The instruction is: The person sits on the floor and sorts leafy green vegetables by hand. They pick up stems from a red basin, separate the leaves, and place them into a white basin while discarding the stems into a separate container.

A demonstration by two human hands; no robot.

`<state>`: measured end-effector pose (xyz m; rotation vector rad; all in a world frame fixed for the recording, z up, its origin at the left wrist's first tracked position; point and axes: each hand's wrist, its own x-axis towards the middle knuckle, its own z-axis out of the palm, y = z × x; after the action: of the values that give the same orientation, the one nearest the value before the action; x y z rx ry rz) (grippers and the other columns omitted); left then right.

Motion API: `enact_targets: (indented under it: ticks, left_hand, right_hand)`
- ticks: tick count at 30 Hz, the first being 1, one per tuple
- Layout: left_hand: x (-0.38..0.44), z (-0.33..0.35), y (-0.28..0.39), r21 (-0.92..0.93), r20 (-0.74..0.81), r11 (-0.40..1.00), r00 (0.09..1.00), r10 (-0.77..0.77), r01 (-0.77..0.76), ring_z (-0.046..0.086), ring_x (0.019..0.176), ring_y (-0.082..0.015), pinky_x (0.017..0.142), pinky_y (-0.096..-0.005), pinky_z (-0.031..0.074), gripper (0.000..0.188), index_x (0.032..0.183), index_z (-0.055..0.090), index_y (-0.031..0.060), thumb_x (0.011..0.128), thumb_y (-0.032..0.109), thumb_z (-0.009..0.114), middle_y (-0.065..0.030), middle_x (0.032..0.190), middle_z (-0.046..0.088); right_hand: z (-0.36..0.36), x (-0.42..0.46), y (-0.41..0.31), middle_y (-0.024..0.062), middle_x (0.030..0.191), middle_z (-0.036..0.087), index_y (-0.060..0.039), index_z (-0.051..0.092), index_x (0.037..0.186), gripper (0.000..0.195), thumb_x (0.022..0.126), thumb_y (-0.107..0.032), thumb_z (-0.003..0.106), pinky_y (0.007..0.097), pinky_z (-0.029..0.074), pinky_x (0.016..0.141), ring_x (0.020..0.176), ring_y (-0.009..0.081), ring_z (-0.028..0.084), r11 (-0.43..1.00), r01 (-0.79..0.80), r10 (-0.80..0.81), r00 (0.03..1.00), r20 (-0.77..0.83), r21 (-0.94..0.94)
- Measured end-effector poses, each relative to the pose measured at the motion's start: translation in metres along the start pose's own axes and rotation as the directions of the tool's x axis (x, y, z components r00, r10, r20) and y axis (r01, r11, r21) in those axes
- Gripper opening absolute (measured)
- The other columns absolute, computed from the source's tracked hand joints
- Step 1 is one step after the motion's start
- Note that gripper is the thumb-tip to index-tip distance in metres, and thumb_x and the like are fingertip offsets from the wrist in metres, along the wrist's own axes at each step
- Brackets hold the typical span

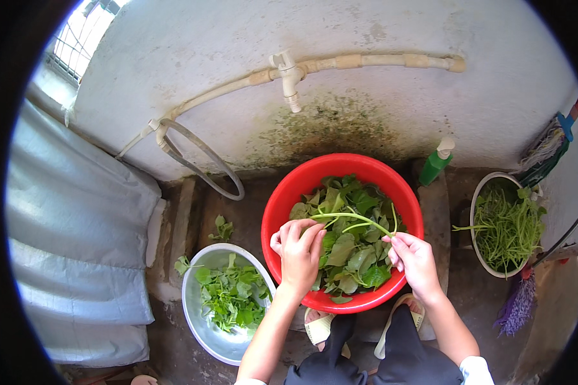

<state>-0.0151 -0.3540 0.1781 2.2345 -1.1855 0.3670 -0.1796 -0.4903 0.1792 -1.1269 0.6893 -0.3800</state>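
Note:
A green vine stem point(356, 217) with short side stalks stretches between my two hands, above a red plastic basin point(341, 161) full of leafy greens point(354, 250). My left hand point(301, 248) pinches the stem's left end between thumb and fingertips. At its right end, my right hand point(413, 257) grips the same stem with thumb and forefinger. Down at the left stands a metal bowl point(207, 339) holding picked green leaves point(236, 291). A pale-rimmed bucket point(476, 240) at the right is heaped with thin green stems point(505, 228).
A white tap point(289, 82) and pipe run along the stained wall. A grey hose point(212, 159) loops below another tap. Right of the basin, a green pump bottle point(435, 166) stands on a ledge. Mop heads point(516, 303) are at the right, a silvery curtain point(82, 231) at the left.

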Motion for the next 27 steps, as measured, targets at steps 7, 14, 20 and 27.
enact_targets:
  ticks: [7, 14, 20, 27]
  left_hand:
    - [-0.002, -0.002, -0.005, -0.110, 0.125, 0.985, 0.985, -0.119, 0.133, 0.046, 0.104, -0.0204, 0.090, -0.0378, 0.026, 0.013, 0.091, 0.067, 0.0116, 0.083, 0.019, 0.060, -0.0006, 0.101, 0.056]
    - [-0.007, 0.017, 0.003, -0.088, 0.140, 0.972, 0.969, -0.204, 0.217, 0.037, 0.114, -0.0265, 0.094, -0.0433, 0.023, 0.012, 0.083, 0.069, 0.0106, 0.077, 0.020, 0.066, -0.0066, 0.115, 0.049]
    - [0.002, 0.006, -0.009, 0.090, 0.043, 0.986, 0.988, -0.145, 0.141, 0.041, 0.107, -0.0252, 0.088, -0.0441, 0.026, 0.007, 0.069, 0.066, 0.0047, 0.069, 0.011, 0.063, -0.0053, 0.108, 0.052]
    - [0.013, -0.008, -0.051, 0.098, 0.158, 0.941, 0.928, -0.337, 0.325, 0.042, 0.109, -0.0275, 0.091, -0.0437, 0.031, 0.018, 0.088, 0.067, 0.0050, 0.072, 0.012, 0.065, -0.0075, 0.112, 0.052]
  right_hand:
    - [-0.005, 0.003, -0.002, -0.0036, 0.062, 0.048, 0.0017, 0.059, 0.100, 0.024, 0.094, -0.018, 0.047, 0.0165, 0.031, 0.048, 0.051, 0.0024, 0.037, 1.000, -0.022, 0.021, 1.000, -0.003, -0.018]
    - [0.000, 0.000, -0.001, -0.0033, 0.062, 0.048, 0.0028, 0.059, 0.100, 0.023, 0.094, -0.016, 0.047, 0.0164, 0.030, 0.048, 0.051, 0.0026, 0.037, 0.997, -0.069, 0.067, 0.996, 0.052, 0.046]
    - [0.004, -0.001, -0.001, -0.0039, 0.062, 0.048, 0.0047, 0.060, 0.099, 0.024, 0.093, -0.015, 0.047, 0.0169, 0.030, 0.050, 0.054, 0.0024, 0.038, 0.982, -0.168, 0.178, 0.975, 0.130, -0.083]
    - [0.001, 0.000, -0.001, -0.0040, 0.060, 0.046, 0.0042, 0.059, 0.097, 0.024, 0.093, -0.016, 0.048, 0.0165, 0.030, 0.048, 0.050, 0.0023, 0.035, 0.982, -0.178, 0.186, 0.973, 0.133, -0.071]
